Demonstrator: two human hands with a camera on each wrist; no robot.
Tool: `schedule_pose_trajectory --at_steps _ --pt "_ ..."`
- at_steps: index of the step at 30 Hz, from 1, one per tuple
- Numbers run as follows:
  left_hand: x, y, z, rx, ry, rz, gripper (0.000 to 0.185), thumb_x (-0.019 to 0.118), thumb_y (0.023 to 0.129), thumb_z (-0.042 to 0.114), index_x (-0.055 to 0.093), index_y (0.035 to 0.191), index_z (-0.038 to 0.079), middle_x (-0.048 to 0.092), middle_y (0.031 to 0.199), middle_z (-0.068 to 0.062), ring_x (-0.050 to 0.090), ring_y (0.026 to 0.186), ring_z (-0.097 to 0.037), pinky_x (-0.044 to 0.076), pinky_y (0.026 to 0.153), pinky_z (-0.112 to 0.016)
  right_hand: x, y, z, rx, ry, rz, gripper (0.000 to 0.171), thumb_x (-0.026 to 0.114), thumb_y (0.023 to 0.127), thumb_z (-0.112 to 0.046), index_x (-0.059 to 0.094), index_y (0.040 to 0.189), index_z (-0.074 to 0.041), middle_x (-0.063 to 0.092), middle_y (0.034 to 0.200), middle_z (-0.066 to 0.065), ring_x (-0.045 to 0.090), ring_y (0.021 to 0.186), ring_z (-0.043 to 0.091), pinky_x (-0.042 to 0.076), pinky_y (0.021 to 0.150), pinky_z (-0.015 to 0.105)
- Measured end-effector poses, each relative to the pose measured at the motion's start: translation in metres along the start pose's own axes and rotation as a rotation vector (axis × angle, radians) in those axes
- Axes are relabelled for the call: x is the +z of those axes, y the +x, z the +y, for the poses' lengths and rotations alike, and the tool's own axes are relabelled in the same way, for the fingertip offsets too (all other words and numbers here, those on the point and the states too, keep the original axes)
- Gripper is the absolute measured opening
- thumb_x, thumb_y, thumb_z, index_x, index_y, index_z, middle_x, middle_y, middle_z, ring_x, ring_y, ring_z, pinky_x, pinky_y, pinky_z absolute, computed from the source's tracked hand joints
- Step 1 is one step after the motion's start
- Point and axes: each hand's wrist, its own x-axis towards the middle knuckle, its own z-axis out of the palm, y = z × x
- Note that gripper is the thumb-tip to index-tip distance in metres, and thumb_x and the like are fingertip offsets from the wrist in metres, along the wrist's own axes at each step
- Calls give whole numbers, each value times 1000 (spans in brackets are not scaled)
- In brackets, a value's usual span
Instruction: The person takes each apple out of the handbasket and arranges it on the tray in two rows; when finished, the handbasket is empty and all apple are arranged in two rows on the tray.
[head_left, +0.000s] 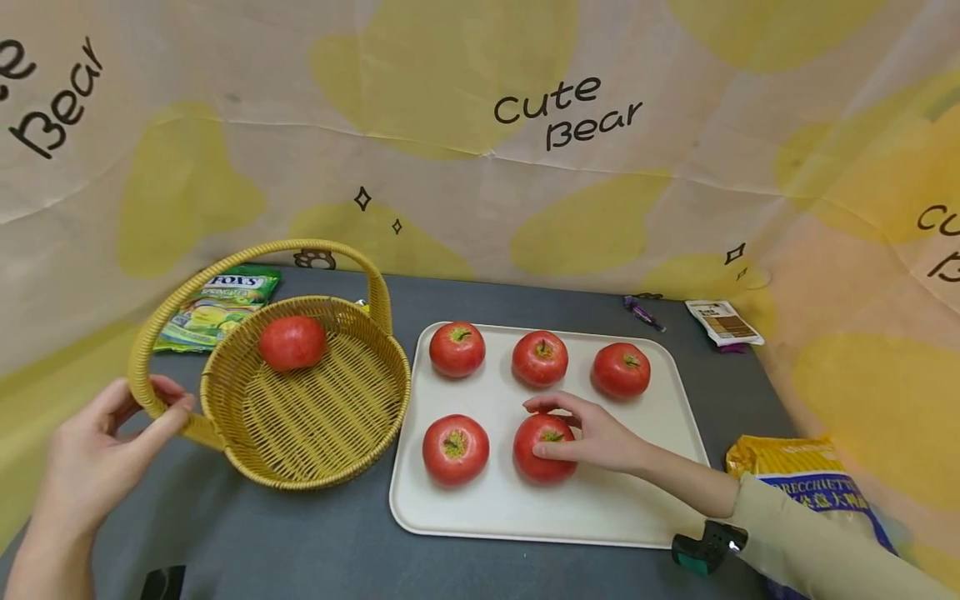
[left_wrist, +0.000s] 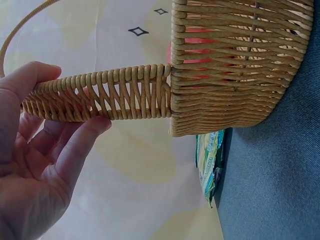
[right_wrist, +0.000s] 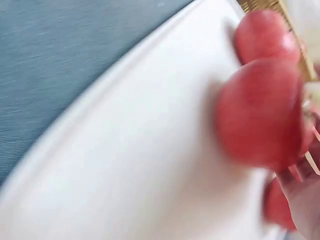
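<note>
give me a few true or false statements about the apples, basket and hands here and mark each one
1. The basket holds one apple. True.
2. The tray carries three apples. False: five lie on it, three at the back and two in front.
3. The right hand grips the front right apple on the tray. True.
4. The left hand lies flat on the table. False: it holds the basket's handle.
5. The basket stands on the tray. False: it stands beside the tray, on the grey table.
</note>
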Motion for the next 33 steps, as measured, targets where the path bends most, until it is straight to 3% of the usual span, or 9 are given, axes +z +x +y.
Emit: schedule_pose_trajectory --at_steps 6,14,20,27,29,33 --pt "-2 0 0 -2 3 -7 19 72 86 0 64 102 5 62 93 16 55 93 5 48 61 -7 4 43 -46 -94 21 10 22 68 93 -18 68 114 -11 66 112 7 60 106 22 53 90 39" --pt "-5 0 1 -2 30 -25 19 73 86 4 64 102 7 63 92 18 55 94 6 47 63 -5 41 117 -112 -98 118 -32 23 67 94 -22 68 115 -13 67 111 0 62 99 14 53 85 28" --pt "-2 2 1 4 55 -55 20 74 86 8 64 103 7 63 93 17 55 95 7 46 64 -5 73 167 -134 -1 217 -68 33 67 93 -25 63 125 -14 63 118 -3 61 100 10 54 85 31" --pt "-2 2 3 -10 28 -64 20 73 87 8 64 104 6 63 93 14 54 96 5 48 63 -7 109 227 -145 113 130 -58 58 70 90 -34 49 139 -12 50 139 8 55 113 15 51 88 29" --pt "-2 1 3 -11 27 -66 19 73 87 8 63 104 7 62 94 13 54 96 5 48 63 -7 120 240 -144 157 106 -45 64 71 88 -36 45 141 -11 48 139 8 55 108 14 50 85 29" --pt "-4 0 1 -16 18 -56 20 73 87 6 63 105 5 63 94 13 54 96 4 48 63 -7 139 261 -142 245 99 -11 72 74 85 -38 41 143 -12 52 131 7 49 74 12 47 67 30"
